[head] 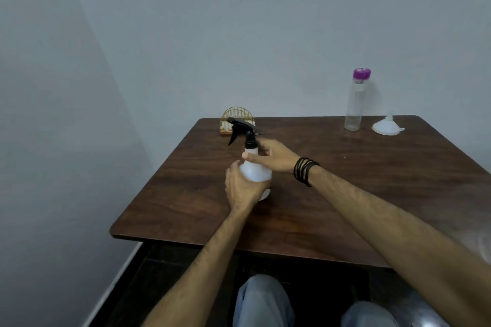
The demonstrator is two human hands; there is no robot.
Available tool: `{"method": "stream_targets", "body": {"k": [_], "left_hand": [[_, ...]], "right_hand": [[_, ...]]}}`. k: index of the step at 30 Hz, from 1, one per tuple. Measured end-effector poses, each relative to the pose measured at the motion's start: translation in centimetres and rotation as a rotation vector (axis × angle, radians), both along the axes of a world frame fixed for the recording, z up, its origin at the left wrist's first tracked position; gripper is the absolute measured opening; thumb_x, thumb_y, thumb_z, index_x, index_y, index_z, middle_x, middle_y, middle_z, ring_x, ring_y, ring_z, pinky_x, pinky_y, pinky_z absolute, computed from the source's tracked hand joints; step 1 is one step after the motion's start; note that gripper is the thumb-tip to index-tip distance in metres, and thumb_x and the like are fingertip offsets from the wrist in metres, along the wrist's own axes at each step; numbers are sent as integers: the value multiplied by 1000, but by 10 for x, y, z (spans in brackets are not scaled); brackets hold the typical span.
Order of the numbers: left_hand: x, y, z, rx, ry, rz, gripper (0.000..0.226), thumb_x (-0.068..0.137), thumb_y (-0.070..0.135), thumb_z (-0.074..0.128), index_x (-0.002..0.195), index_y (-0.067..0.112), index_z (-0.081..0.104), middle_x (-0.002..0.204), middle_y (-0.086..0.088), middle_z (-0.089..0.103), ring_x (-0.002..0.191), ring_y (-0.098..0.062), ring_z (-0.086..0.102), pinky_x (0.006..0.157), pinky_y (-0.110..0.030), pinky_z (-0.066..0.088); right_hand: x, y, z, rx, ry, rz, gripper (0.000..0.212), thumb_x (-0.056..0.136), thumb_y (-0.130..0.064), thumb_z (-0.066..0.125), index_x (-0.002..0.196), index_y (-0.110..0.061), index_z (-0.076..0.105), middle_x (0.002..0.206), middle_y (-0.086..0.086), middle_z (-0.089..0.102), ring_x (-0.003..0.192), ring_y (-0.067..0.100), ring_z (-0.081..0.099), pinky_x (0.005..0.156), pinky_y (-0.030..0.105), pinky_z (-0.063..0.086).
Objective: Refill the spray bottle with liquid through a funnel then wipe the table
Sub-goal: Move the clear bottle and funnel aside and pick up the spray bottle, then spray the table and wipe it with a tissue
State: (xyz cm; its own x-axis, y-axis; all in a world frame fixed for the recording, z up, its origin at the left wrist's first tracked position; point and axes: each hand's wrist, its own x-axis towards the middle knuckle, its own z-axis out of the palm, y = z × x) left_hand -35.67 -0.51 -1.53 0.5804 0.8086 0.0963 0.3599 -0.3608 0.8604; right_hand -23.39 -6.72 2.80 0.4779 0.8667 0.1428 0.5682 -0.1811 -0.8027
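A white spray bottle with a black trigger head stands upright on the dark wooden table, left of centre. My left hand wraps around its round body from the near side. My right hand grips the bottle's neck just under the black collar. A clear plastic bottle with a purple cap stands at the far right of the table. A white funnel rests mouth-down beside it, spout up.
A gold wire napkin holder with white tissues sits at the table's far edge, behind the spray head. Grey walls close off the back and left. My knees show below the table's near edge.
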Motion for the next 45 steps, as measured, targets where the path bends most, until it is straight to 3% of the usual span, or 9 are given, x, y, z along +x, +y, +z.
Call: {"method": "stream_targets", "body": {"k": [6, 10, 19, 22, 26, 30, 35, 39, 45], "left_hand": [[-3, 48, -1, 2, -40, 125, 101, 64, 31, 93, 148, 12, 39, 146, -8, 49, 136, -26, 45, 107, -40, 42], [3, 63, -6, 3, -74, 189, 91, 73, 28, 87, 148, 10, 39, 144, -12, 48, 134, -29, 47, 102, -40, 44], [16, 80, -14, 27, -100, 381, 118, 59, 38, 96, 152, 12, 28, 154, -12, 34, 140, -32, 40, 108, -45, 43], [19, 71, -14, 224, -120, 481, 127, 59, 37, 96, 155, 6, 19, 161, -18, 19, 149, -35, 23, 120, -45, 33], [31, 43, -21, 664, -320, 211, 78, 75, 10, 81, 141, 0, 39, 143, -21, 41, 136, -31, 38, 112, -43, 40], [52, 41, -25, 544, -41, -221, 56, 96, 9, 58, 147, 5, 37, 149, -10, 42, 137, -23, 42, 109, -32, 40], [77, 77, -31, 303, 206, -179, 58, 105, 24, 47, 156, 6, 26, 165, -13, 20, 151, -29, 27, 122, -42, 30], [96, 95, -31, 335, 292, -136, 55, 106, 24, 44, 155, 5, 28, 165, -16, 19, 154, -31, 19, 126, -43, 19], [123, 124, -38, 417, 529, -206, 58, 109, 30, 31, 159, 5, 18, 169, -14, 11, 157, -27, 8, 127, -45, 7]], "right_hand": [[-17, 24, -13, -30, -38, 33, 48, 92, -38, 68, 134, -18, 56, 134, -1, 61, 120, 10, 56, 107, 34, 45], [-19, 32, -20, -90, -122, 44, 53, 96, -37, 62, 144, -18, 48, 146, 1, 52, 133, 16, 48, 110, 34, 40], [15, 13, -32, -143, -170, -96, 57, 95, -43, 61, 145, -21, 46, 149, -1, 48, 138, 15, 44, 113, 38, 39], [26, 8, -32, -144, -160, -132, 57, 95, -43, 62, 145, -20, 46, 148, -1, 49, 137, 15, 45, 113, 38, 39], [42, 4, -34, -108, -164, -163, 57, 93, -40, 65, 143, -17, 49, 146, 2, 52, 134, 16, 48, 113, 38, 41], [61, 2, -28, -92, -170, -180, 56, 93, -37, 67, 142, -15, 50, 145, 3, 54, 133, 15, 50, 112, 37, 42], [94, 1, -19, -107, -196, -206, 53, 93, -37, 67, 140, -16, 53, 139, 1, 58, 126, 13, 55, 105, 32, 45], [125, 18, -8, -127, -220, -211, 48, 95, -34, 64, 138, -15, 55, 135, 0, 62, 116, 12, 59, 95, 22, 42], [169, 76, 5, -111, -223, -246, 33, 97, -23, 61, 128, -10, 64, 132, 6, 65, 122, 19, 59, 101, 23, 41]]}}
